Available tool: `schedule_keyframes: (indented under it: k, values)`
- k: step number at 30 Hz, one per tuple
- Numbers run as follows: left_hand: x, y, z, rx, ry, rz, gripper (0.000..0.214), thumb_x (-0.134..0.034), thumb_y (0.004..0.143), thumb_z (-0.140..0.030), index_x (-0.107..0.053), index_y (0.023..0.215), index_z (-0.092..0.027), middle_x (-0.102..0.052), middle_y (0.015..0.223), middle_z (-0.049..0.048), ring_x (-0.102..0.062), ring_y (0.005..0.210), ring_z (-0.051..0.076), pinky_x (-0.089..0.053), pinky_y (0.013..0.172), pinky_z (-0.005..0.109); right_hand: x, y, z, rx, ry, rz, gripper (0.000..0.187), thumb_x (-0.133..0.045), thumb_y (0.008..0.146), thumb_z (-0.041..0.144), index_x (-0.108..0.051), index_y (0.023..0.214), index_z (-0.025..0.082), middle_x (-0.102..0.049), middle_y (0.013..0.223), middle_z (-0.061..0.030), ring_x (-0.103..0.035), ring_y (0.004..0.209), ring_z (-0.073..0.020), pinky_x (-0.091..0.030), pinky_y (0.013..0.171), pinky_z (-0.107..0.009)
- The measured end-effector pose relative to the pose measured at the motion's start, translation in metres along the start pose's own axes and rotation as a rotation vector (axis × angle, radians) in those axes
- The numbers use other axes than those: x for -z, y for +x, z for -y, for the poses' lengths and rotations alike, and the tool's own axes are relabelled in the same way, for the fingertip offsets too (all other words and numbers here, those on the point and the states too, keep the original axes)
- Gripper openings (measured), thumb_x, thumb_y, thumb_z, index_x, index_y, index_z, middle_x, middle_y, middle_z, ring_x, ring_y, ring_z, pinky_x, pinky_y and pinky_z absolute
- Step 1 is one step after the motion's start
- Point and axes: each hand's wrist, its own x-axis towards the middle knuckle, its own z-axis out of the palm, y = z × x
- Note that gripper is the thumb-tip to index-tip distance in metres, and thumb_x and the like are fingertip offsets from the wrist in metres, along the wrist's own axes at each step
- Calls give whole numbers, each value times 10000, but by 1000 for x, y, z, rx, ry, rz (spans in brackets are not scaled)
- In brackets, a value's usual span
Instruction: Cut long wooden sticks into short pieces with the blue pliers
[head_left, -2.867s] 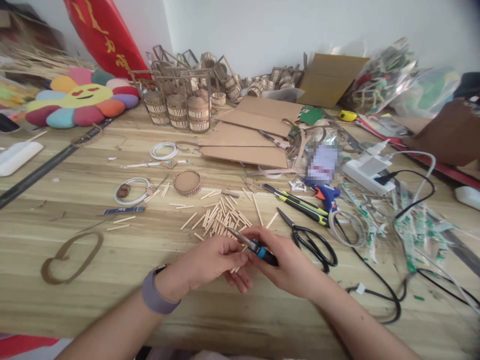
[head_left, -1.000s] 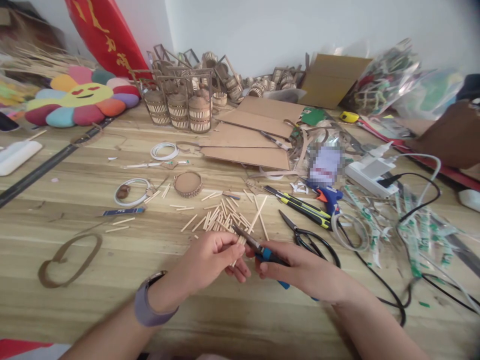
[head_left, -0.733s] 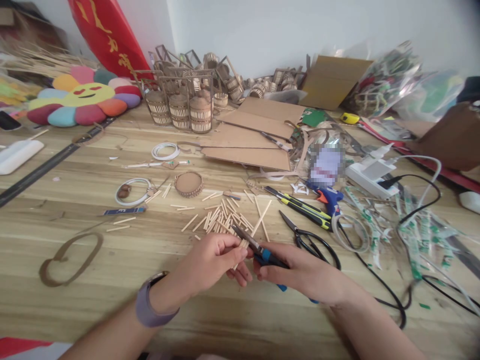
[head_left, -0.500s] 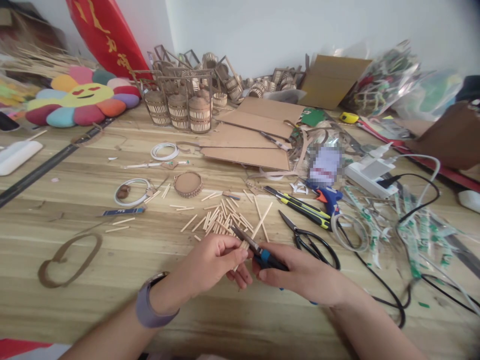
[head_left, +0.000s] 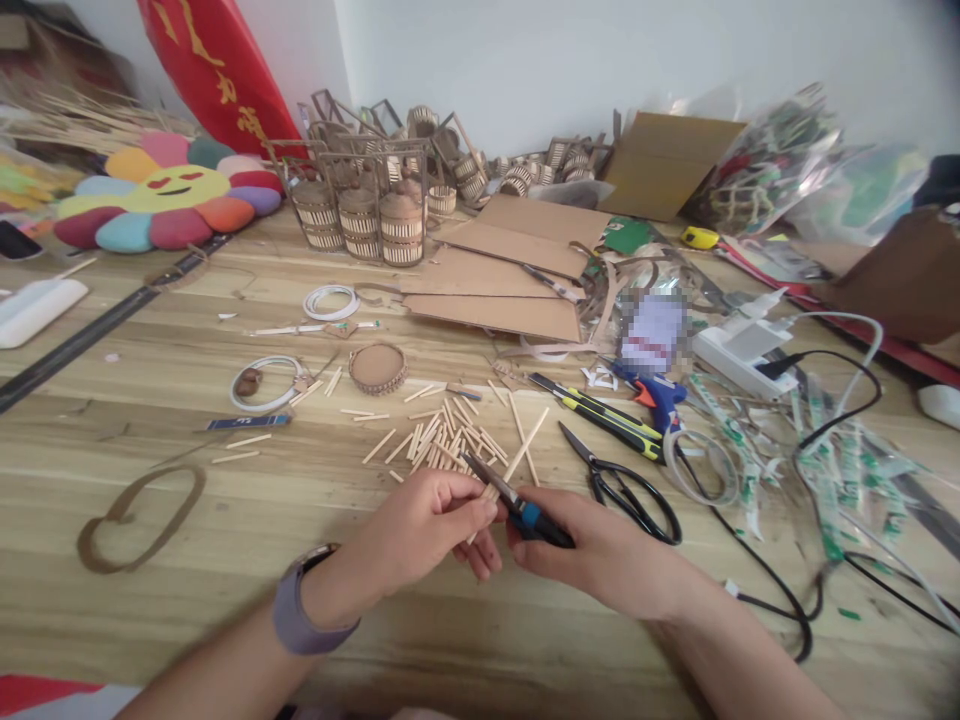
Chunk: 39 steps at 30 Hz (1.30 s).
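Note:
Between the thumb and fingers of my left hand (head_left: 450, 520) are thin wooden sticks (head_left: 489, 495), one of them long and pointing away to the upper right. My right hand (head_left: 600, 550) is wrapped around the black-and-blue handles of a pair of shears (head_left: 531, 513). The shears' grey blades lie across the sticks, right by my left fingertips. Just beyond my hands is a loose pile of short cut sticks (head_left: 450, 432). A round brown cardboard piece with a woven rim (head_left: 378, 370) sits past the pile on the left.
Black scissors (head_left: 626, 490), a yellow-black utility knife (head_left: 600, 415), a blue glue gun (head_left: 660, 395) and a tape roll (head_left: 701, 468) lie to the right. Cables and tape scraps (head_left: 825, 480) spread farther right. Cardboard sheets (head_left: 495, 290) and small bucket-shaped baskets (head_left: 360, 220) stand behind.
The lower blue handle end that showed beneath my right hand is now out of sight, and my right fingers are closed tighter. The sticks and left hand stay nearly in place.

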Motion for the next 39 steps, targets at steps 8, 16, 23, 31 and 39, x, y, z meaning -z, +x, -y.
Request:
schedule_keyframes:
  k: [8, 16, 23, 31, 39]
  values:
    - [1, 0, -1, -15, 39, 0, 352, -562, 830, -466, -600, 731, -130, -649, 618, 28, -598, 540, 113, -497, 566, 241, -10, 2, 1, 42, -74, -133, 97, -481, 799, 137, -567, 798, 181, -601, 744, 6, -500, 679, -136, -390, 646, -226]
    - [5, 2, 0, -32, -17, -50, 381, -602, 795, -519, -538, 839, -146, -644, 614, 10, -604, 549, 122, -488, 565, 254, -7, 6, 2, 105, 64, -82, 107, -476, 805, 135, -567, 821, 188, -579, 761, 17, -495, 703, -132, -385, 669, -221]
    - [1, 1, -3, 5, -49, -42, 423, -584, 791, -553, -548, 819, -132, -640, 592, 14, -588, 518, 111, -477, 538, 241, 0, 3, -3, 50, 182, 11, 36, -495, 791, 192, -527, 794, 177, -465, 731, 29, -412, 684, -121, -351, 622, -222]
    - [0, 1, -2, -24, -4, -53, 410, -546, 819, -547, -561, 776, -139, -632, 578, 12, -572, 485, 106, -448, 511, 225, -3, 5, 1, 55, 87, -46, 43, -481, 797, 164, -512, 779, 186, -484, 719, 29, -419, 668, -119, -353, 620, -220]
    - [-2, 1, -4, -6, -7, -68, 393, -555, 801, -541, -548, 768, -149, -618, 559, -1, -560, 470, 104, -440, 503, 226, -3, 3, 2, 38, 33, -74, 46, -488, 777, 156, -521, 769, 187, -516, 706, 27, -451, 662, -127, -376, 616, -225]
